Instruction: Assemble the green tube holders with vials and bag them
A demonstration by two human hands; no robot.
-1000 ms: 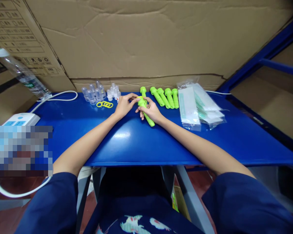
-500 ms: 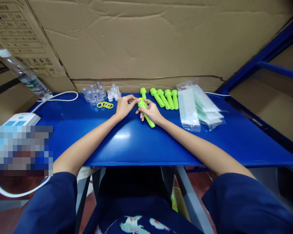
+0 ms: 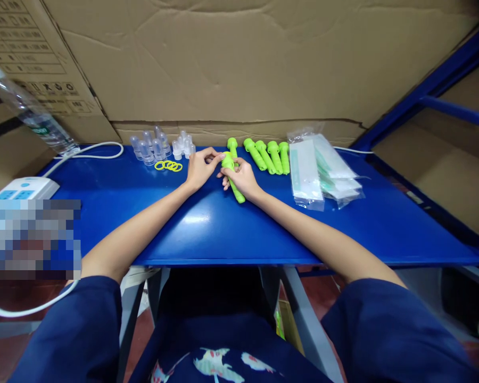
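My right hand (image 3: 245,178) is closed around the body of a bright green, flashlight-shaped plastic tube (image 3: 235,190), which slants with its wide head up and away from me. My left hand (image 3: 203,167) pinches the head's rim with thumb and forefinger, where a yellow edge shows that looks like a thin yellow ring (image 3: 225,153); the fingers partly hide it. Left of my left hand lie several loose yellow rings (image 3: 168,166). Behind the held tube stands another green tube (image 3: 232,143), and more green tubes (image 3: 274,157) lie side by side to the right.
Clear plastic caps (image 3: 147,151) and smaller whitish caps (image 3: 181,146) stand at the back left. Bagged white packets (image 3: 306,173) lie on the blue table (image 3: 207,234) to the right. A water bottle (image 3: 43,125) and a white power strip (image 3: 27,189) with cable are far left.
The view has shifted slightly. My right thumb and fingers have moved a little around the tube, while my left hand still pinches at its head.
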